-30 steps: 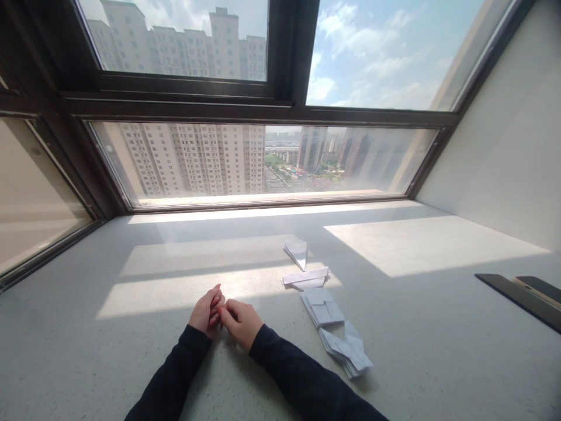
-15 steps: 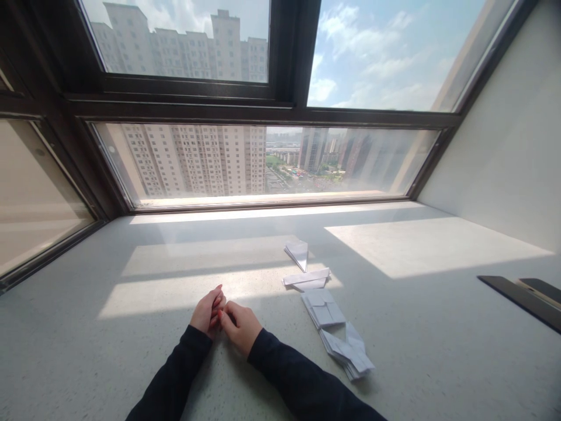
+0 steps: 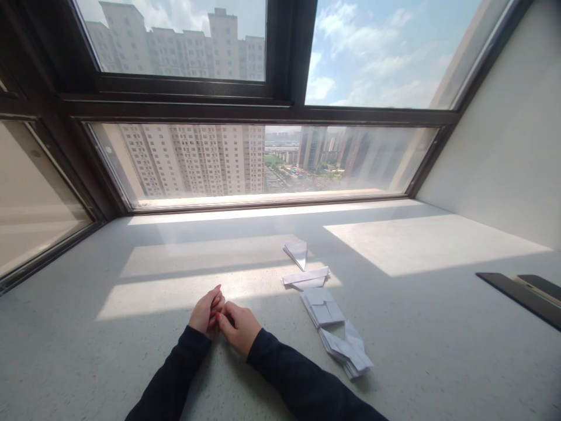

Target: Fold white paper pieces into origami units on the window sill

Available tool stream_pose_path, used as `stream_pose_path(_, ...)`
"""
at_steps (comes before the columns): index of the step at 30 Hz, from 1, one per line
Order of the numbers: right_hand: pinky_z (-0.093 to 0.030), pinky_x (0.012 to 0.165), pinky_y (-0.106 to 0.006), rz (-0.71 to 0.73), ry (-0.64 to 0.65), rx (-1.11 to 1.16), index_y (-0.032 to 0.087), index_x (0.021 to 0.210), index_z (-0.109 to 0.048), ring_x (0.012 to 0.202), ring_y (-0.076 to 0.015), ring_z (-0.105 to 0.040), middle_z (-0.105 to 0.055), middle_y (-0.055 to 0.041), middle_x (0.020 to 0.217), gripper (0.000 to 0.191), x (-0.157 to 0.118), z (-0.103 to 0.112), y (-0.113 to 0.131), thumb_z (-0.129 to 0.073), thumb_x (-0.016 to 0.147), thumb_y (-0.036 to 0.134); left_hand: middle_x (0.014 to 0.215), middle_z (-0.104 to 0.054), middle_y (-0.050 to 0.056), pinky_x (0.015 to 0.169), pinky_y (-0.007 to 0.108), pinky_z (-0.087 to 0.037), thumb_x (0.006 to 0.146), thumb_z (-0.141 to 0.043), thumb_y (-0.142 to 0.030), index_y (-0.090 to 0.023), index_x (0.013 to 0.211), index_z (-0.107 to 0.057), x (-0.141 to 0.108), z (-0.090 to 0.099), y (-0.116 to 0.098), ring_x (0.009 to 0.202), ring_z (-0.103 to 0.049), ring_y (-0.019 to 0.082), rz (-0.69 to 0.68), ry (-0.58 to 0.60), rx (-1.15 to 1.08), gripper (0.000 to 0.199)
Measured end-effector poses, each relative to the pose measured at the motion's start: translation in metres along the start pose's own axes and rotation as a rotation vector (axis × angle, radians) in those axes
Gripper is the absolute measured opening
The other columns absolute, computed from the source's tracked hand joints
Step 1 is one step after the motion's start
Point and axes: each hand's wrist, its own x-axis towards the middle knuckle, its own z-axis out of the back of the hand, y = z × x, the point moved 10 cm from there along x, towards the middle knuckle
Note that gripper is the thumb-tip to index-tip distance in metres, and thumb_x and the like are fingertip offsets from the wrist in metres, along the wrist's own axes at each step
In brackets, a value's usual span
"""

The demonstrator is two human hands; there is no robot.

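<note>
My left hand [image 3: 207,310] and my right hand [image 3: 239,328] rest together on the pale speckled sill, their curled fingers touching. No object shows between them, though the insides of both palms are hidden. To the right of my hands lie several folded white papers, apart from my fingers. A pointed folded paper [image 3: 296,253] is farthest away, and a long narrow folded paper [image 3: 305,278] lies just nearer. Closer still is a stack of square folded papers [image 3: 324,307], touching a stack of angled folded papers [image 3: 350,351] with raised flaps.
A flat dark object [image 3: 517,298] lies at the right edge with a phone-like slab [image 3: 541,286] on it. The dark window frame [image 3: 272,206] borders the sill at the back, and a white wall [image 3: 495,158] stands to the right. Sunlit patches cross the sill.
The whole view has shifted very slightly. My hands and the folded papers keep their places.
</note>
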Motion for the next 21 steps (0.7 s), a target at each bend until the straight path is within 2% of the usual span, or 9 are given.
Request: stream_pose_path(21, -0.032, 0.051, -0.019, 0.010, 0.000, -0.024, 0.018, 0.061, -0.046, 0.054, -0.0097, -0.045, -0.052, 0.0019, 0.058, 0.012, 0.0011, 0.0007, -0.0022, -0.043, 0.073, 0.018, 0.029, -0.026, -0.012, 0.024, 0.014, -0.006, 0.064, -0.051, -0.040, -0.018, 0.045, -0.025, 0.0010, 0.0005, 0.0016, 0.020, -0.016, 0.000, 0.016, -0.012, -0.012, 0.038)
